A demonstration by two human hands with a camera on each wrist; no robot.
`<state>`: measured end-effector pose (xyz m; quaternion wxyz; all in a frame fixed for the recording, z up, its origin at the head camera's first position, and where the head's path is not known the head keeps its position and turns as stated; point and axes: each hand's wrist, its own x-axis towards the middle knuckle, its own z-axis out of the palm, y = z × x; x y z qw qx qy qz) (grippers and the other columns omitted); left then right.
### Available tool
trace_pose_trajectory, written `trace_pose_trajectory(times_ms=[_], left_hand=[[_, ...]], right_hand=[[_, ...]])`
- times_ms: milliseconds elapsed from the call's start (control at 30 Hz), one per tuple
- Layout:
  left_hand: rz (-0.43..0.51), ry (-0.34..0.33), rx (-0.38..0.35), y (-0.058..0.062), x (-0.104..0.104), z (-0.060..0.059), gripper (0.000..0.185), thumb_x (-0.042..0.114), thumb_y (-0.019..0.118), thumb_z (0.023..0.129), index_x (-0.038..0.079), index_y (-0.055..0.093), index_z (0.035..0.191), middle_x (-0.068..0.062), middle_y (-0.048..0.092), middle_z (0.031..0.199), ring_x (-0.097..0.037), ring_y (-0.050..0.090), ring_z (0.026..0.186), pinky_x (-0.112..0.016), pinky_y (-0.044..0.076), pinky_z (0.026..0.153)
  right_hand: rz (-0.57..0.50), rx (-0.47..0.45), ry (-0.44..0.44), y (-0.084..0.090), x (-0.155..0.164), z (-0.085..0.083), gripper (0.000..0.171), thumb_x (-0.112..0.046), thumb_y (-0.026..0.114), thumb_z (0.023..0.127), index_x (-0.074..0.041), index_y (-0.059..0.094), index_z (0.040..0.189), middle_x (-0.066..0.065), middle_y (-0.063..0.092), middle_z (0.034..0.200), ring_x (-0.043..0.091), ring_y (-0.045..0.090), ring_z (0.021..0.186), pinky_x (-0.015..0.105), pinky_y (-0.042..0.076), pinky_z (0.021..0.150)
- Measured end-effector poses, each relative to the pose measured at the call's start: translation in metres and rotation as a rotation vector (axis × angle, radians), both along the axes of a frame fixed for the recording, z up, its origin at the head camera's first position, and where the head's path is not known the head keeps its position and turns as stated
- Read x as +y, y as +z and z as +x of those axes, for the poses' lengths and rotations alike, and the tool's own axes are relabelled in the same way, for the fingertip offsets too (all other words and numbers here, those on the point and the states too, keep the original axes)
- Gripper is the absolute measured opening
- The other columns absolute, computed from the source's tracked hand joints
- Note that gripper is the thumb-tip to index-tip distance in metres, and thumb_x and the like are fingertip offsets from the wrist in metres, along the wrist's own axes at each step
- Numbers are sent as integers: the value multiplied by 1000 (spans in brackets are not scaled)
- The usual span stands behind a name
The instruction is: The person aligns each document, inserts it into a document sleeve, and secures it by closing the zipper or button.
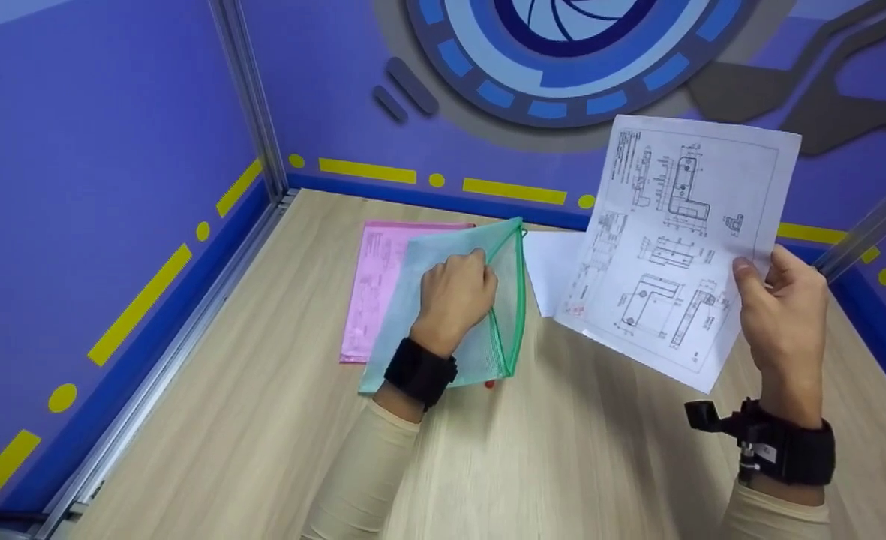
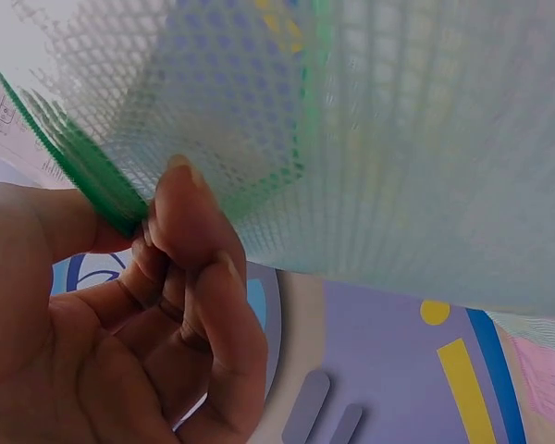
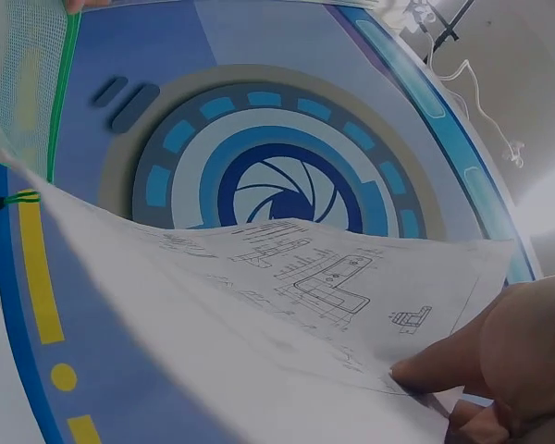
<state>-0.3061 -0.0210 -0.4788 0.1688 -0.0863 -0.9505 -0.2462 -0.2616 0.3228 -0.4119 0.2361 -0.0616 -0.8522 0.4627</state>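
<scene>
While my left hand [image 1: 454,292] is covering part of the green mesh pouch [image 1: 458,300], its fingers are pinching the zipper edge above the wooden surface [image 1: 262,435]; my right hand [image 1: 784,322] is gripping a printed drawing sheet [image 1: 675,247], partly hiding its corner.

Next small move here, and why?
Probably bring the white printed drawing sheet, pinched in the right hand, leftward to the green mesh zip pouch. The left hand holds the pouch by its zipper edge, lifted off the wooden table, and the sheet hangs just beside it.
</scene>
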Motion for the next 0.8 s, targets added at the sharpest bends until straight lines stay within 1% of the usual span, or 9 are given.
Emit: trace_pose_trajectory(times_ms=[33, 67, 233, 300, 400, 500, 667, 800], left_hand=[[1, 0, 0, 0, 0, 0, 24, 21, 55, 108, 9, 65, 90, -5, 58, 71, -27, 66, 70, -45, 54, 65], [0, 0, 2, 0, 0, 0, 23, 21, 55, 108, 9, 65, 90, -4, 57, 71, -27, 66, 70, -45, 54, 65], [-11, -5, 25, 1, -1, 1, 25, 20, 55, 107, 9, 63, 86, -6, 58, 69, -29, 66, 68, -46, 55, 62], [-13, -10, 27, 0, -2, 2, 26, 20, 55, 107, 8, 63, 86, -7, 59, 70, -31, 67, 69, -47, 55, 63], [-14, -23, 16, 1, -2, 2, 26, 19, 55, 108, 8, 63, 86, -7, 59, 70, -32, 68, 71, -47, 56, 65], [-15, -31, 3, 1, -2, 3, 28, 19, 55, 108, 8, 62, 83, -7, 57, 68, -32, 67, 71, -47, 56, 65], [-2, -37, -27, 1, 0, 3, 29, 20, 54, 108, 8, 61, 82, -5, 53, 67, -28, 65, 68, -44, 54, 63], [11, -37, -47, 3, 1, 3, 29, 20, 54, 108, 8, 62, 83, -4, 52, 67, -27, 64, 68, -43, 54, 64]], right_hand=[[-38, 2, 24, 0, 1, 0, 46, -15, 52, 111, -16, 53, 156, 15, 59, 151, 12, 68, 103, 11, 52, 79], [-102, 13, 64, 0, 1, 0, 46, -14, 53, 111, -15, 53, 157, 15, 58, 152, 14, 67, 106, 11, 52, 80], [-498, 118, 305, -3, 3, -1, 52, -6, 62, 106, -5, 50, 156, 17, 55, 152, 21, 67, 113, 21, 58, 85], [-575, 145, 354, -4, 2, -2, 54, -4, 64, 104, -3, 50, 156, 18, 54, 151, 22, 69, 112, 25, 59, 85], [-587, 148, 364, -6, 0, -5, 53, -3, 64, 104, -2, 50, 155, 18, 56, 148, 21, 71, 109, 26, 60, 84], [-582, 129, 367, -10, -2, -9, 51, -1, 61, 105, 1, 49, 155, 16, 61, 142, 20, 73, 105, 26, 61, 81], [-505, 79, 373, -19, -9, -18, 50, 0, 57, 106, 7, 46, 155, 11, 67, 130, 17, 75, 98, 25, 61, 77], [-441, 61, 409, -26, -17, -23, 48, 3, 54, 106, 14, 44, 152, 8, 70, 120, 16, 76, 94, 26, 61, 75]])
